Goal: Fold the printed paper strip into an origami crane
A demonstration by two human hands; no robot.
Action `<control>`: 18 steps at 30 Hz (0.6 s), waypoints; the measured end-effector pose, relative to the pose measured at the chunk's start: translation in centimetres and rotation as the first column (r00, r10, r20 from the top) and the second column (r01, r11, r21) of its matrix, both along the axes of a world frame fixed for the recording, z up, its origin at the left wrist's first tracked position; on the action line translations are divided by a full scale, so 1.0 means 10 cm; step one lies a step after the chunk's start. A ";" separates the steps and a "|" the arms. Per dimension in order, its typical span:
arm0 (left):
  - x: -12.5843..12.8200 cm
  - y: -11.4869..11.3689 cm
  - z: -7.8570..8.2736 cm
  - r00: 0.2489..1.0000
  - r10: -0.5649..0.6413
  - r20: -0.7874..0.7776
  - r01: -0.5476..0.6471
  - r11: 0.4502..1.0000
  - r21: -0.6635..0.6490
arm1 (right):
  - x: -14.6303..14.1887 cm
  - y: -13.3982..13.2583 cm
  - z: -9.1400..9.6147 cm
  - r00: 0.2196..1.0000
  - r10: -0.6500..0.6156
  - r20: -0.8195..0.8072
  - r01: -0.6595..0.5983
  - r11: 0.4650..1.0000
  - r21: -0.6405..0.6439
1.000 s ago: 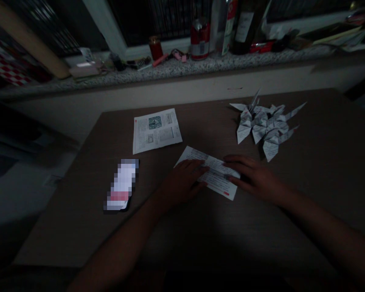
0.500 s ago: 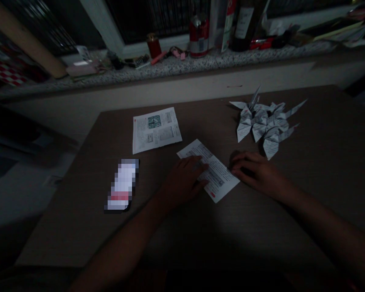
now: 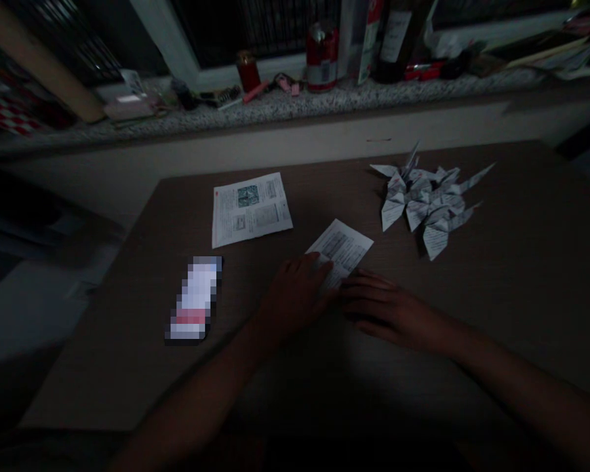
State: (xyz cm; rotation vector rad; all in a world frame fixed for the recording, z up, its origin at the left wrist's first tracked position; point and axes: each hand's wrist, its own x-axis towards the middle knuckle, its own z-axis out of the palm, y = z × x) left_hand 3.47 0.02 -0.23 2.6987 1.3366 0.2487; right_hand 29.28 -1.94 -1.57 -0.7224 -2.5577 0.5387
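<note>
A folded sheet of printed paper (image 3: 344, 246) lies on the table in the head view, its far end pointing up and right. My left hand (image 3: 297, 292) rests over its left side, fingers pressed on the paper and holding it against the table. My right hand (image 3: 386, 305) is at the near right edge, with its fingers stretched out and side by side, the tips touching or almost touching the paper. Both hands hide the paper's near end. Several folded paper cranes (image 3: 435, 203) are clustered behind my right hand.
Another printed sheet (image 3: 253, 210) lies flat at the back left of the table (image 3: 142, 262). A phone (image 3: 195, 298) with a lit, blurred screen is left of my left hand. Behind, the stone windowsill (image 3: 270, 108) carries a red can (image 3: 322, 59), a dark bottle (image 3: 396, 42) and small items.
The folded paper has turned so its far end points up-right instead of up-left. My right hand has come left and nearer to me, its fingers straighter. My left hand has hardly moved.
</note>
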 end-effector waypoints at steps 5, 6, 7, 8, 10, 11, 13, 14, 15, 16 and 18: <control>-0.06 0.04 -0.04 0.993 -0.107 0.039 0.109 0.992 -0.062 | 0.21 0.16 0.05 0.991 -0.134 -0.027 0.135 0.990 0.042; -0.08 0.05 -0.05 0.991 -0.122 0.046 0.125 0.989 -0.077 | 0.27 0.20 0.06 0.987 -0.155 -0.031 0.156 0.986 0.055; -0.10 0.07 -0.06 0.989 -0.140 0.055 0.145 0.985 -0.090 | 0.32 0.24 0.07 0.987 -0.163 -0.015 0.164 0.985 0.054; -0.12 0.09 -0.07 0.986 -0.152 0.072 0.158 0.984 -0.085 | 0.38 0.27 0.07 0.985 -0.171 0.000 0.171 0.984 0.046; -0.15 0.12 -0.09 0.982 -0.166 0.085 0.174 0.981 -0.089 | 0.46 0.31 0.06 0.988 -0.155 0.029 0.154 0.988 0.011; -0.16 0.13 -0.09 0.981 -0.174 0.088 0.182 0.979 -0.095 | 0.48 0.32 0.05 0.989 -0.142 0.044 0.142 0.990 -0.003; -0.18 0.15 -0.09 0.978 -0.190 0.089 0.199 0.974 -0.108 | 0.52 0.33 0.02 0.992 -0.112 0.065 0.113 0.993 -0.025; -0.18 0.15 -0.09 0.976 -0.197 0.089 0.206 0.973 -0.109 | 0.52 0.34 0.00 0.992 -0.103 0.069 0.105 0.994 -0.027; -0.18 0.15 -0.09 0.975 -0.202 0.089 0.211 0.972 -0.107 | 0.53 0.34 -0.01 0.993 -0.100 0.068 0.102 0.995 -0.024; -0.18 0.15 -0.09 0.974 -0.206 0.090 0.215 0.971 -0.102 | 0.53 0.34 -0.02 0.993 -0.100 0.065 0.101 0.995 -0.015; -0.18 0.15 -0.10 0.971 -0.217 0.098 0.225 0.971 -0.086 | 0.54 0.35 -0.04 0.992 -0.107 0.061 0.107 0.994 0.010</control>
